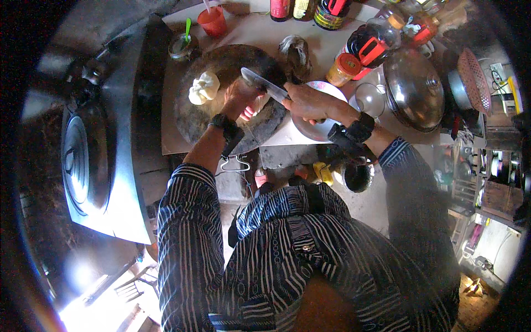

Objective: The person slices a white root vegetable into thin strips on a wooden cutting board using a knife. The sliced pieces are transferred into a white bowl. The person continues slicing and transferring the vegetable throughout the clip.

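A round wooden chopping board (199, 120) lies on the counter before me. My left hand (242, 97) is over its middle, fingers curled on a pale piece of food (260, 103) that is mostly hidden by the hand. My right hand (307, 101) is closed on the handle of a kitchen knife (263, 83), whose blade points left, above and beside my left hand. Whether the blade touches the food, I cannot tell. A white, lobed vegetable or dough-like lump (204, 88) rests on the board left of my left hand. Under my right hand is a white plate with a floral rim (305, 132).
Behind the board stand a glass jar with a green spoon (182, 46), a red plastic cup (212, 21) and a crumpled cloth (295, 52). To the right are a red-lidded jar (344, 69), a glass bowl (368, 100) and a large metal lid (415, 89). A lidded wok (79, 159) sits far left.
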`<action>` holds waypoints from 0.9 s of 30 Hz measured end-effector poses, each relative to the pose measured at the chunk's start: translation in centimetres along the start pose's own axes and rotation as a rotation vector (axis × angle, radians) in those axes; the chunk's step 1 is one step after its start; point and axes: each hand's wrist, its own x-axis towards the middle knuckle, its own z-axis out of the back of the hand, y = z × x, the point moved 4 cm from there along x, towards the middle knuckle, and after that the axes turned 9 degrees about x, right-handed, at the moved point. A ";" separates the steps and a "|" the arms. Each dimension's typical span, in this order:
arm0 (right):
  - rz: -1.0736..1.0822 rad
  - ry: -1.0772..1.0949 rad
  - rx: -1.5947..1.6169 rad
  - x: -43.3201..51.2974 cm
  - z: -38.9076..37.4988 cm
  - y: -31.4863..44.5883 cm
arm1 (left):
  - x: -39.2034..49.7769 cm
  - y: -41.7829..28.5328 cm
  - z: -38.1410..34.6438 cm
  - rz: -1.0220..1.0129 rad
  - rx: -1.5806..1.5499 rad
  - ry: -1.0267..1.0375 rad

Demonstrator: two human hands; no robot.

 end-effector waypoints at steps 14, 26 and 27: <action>0.119 -0.139 -0.062 0.5 -2.0 0.7 | 1.9 1.7 -0.1 -0.088 -0.158 0.138; 0.188 -0.174 -0.137 -0.5 -1.3 2.6 | 0.7 1.0 0.1 -0.090 -0.164 0.117; 0.201 -0.194 -0.134 -0.5 -1.4 2.6 | 0.3 0.9 0.1 -0.075 -0.144 0.118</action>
